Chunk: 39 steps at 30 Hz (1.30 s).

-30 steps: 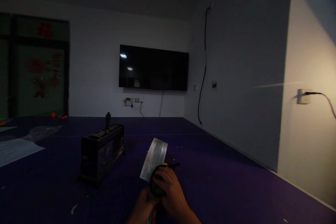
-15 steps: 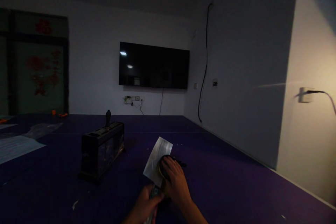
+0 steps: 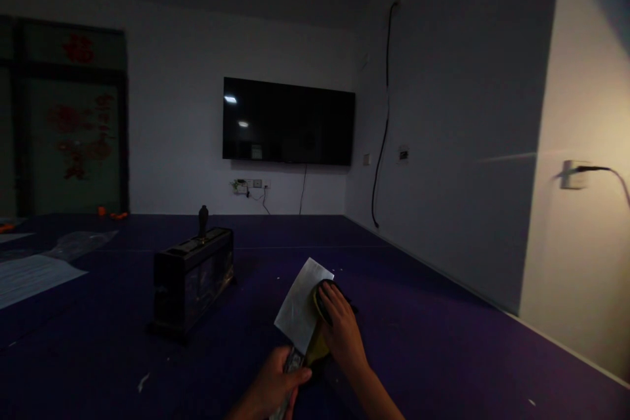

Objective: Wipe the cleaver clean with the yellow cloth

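In the dim room my left hand (image 3: 276,386) is closed round the handle of a broad flat metal blade (image 3: 302,304) that points up and away from me. My right hand (image 3: 340,331) presses a dark round pad (image 3: 321,296) with a yellowish edge against the blade's right side, fingers curled over it. Both hands hover above the dark purple floor (image 3: 418,341), to the right of a dark box-shaped object.
A dark box (image 3: 191,279) with a small upright figure (image 3: 202,222) on top stands left of my hands. Pale sheets (image 3: 29,275) lie at far left. A television (image 3: 288,121) hangs on the back wall. A plugged wall socket (image 3: 571,174) is at right.
My right hand with the pad has slid up and to the right along the blade. My left hand has shifted a little to the right with the handle.
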Motion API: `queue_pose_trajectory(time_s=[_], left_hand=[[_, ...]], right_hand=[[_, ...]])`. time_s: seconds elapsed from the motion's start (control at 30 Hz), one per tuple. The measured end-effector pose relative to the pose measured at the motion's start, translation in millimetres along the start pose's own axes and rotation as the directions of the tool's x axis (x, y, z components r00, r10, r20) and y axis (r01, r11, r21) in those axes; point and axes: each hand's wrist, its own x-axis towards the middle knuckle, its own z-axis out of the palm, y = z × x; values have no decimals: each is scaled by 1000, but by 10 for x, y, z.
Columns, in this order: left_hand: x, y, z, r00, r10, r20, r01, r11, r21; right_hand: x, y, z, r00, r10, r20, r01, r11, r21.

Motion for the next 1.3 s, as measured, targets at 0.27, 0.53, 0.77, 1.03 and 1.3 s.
queue_pose_trajectory(time_s=[0.27,0.53,0.77,1.03,1.3], left_hand=[[-14,99,48,995,-80,-57,82,996,27],[7,53,43,996,-64,-67,68,996,60],[9,72,22,1000,-18,3,18,994,106],[-58,187,47,1000,-18,-1,19,990,137],[-7,121,28,1000,-17,-21,19,997,81]], right_hand=[[-46,2,28,1000,-5,8,4,997,81],[-30,56,-4,999,-15,-33,15,1000,4],[5,185,-31,996,53,-69,-56,998,-38],[-2,226,-93,992,84,-97,-85,996,-7],[-17,104,-41,998,54,-40,-52,998,31]])
